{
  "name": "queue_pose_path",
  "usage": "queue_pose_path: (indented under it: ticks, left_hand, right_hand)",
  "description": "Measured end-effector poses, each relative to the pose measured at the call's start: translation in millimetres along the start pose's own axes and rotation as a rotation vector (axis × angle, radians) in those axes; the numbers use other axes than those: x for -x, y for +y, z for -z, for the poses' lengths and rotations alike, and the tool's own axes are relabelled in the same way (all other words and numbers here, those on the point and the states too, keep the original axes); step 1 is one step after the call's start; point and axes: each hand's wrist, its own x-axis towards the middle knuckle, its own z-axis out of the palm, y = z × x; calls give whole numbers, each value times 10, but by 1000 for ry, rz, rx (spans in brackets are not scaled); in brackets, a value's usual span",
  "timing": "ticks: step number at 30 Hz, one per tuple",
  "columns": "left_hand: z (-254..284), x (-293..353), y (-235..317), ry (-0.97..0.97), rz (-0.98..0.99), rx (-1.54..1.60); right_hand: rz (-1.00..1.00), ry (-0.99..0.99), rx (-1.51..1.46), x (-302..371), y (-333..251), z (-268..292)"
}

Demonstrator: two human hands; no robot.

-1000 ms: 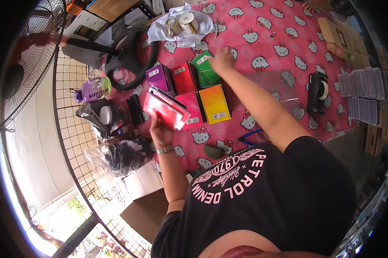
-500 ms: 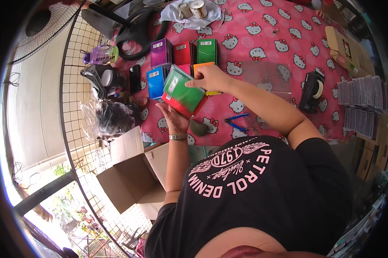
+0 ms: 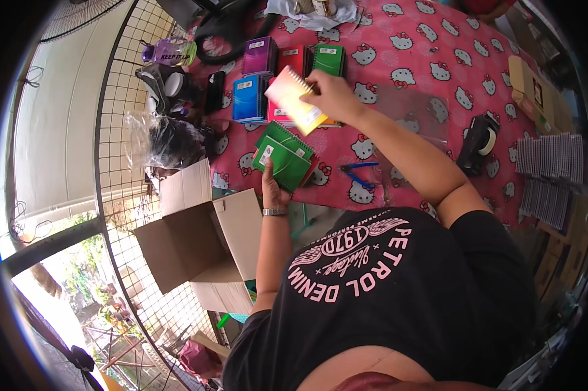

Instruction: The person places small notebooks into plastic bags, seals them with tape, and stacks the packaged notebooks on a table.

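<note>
My left hand (image 3: 274,191) holds a small fanned stack of spiral notebooks (image 3: 286,163), its thumb on the green cover at the top; a red edge shows beneath. In my right hand (image 3: 336,98) is a yellow spiral notebook (image 3: 312,117), gripped at its side, tilted and blurred by motion. It hovers over the notebook piles on the table. Those piles include a purple one (image 3: 257,55), a red one (image 3: 290,57), a green one (image 3: 328,60) and a blue one (image 3: 246,99). The pink pile (image 3: 278,114) is partly hidden behind the yellow notebook.
Blue-handled pliers (image 3: 359,176) lie on the pink patterned tablecloth (image 3: 398,173), near a tape dispenser (image 3: 479,144). Stacked notebooks (image 3: 551,156) stand at the right. An open cardboard box (image 3: 177,247) sits below the table's left edge. A black phone (image 3: 214,91) lies left of the piles.
The green notebook has left my right hand and now lies atop the stack in my left. My right hand has taken hold of the yellow notebook. The whole view has shifted slightly.
</note>
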Motion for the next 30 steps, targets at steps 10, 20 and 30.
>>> queue_pose_path:
  ticks: [10,20,30]
  left_hand:
    - [193,-233,187,16,-147,-136]
    - [590,-231,357,58,16,-138]
    - [314,-410,573,-70,-193,203]
  right_hand:
    - [-110,23,718,-789,419,-658]
    - [625,-720,870,-797,-1204,-592]
    - [163,-355,214,-890,-664,-1472]
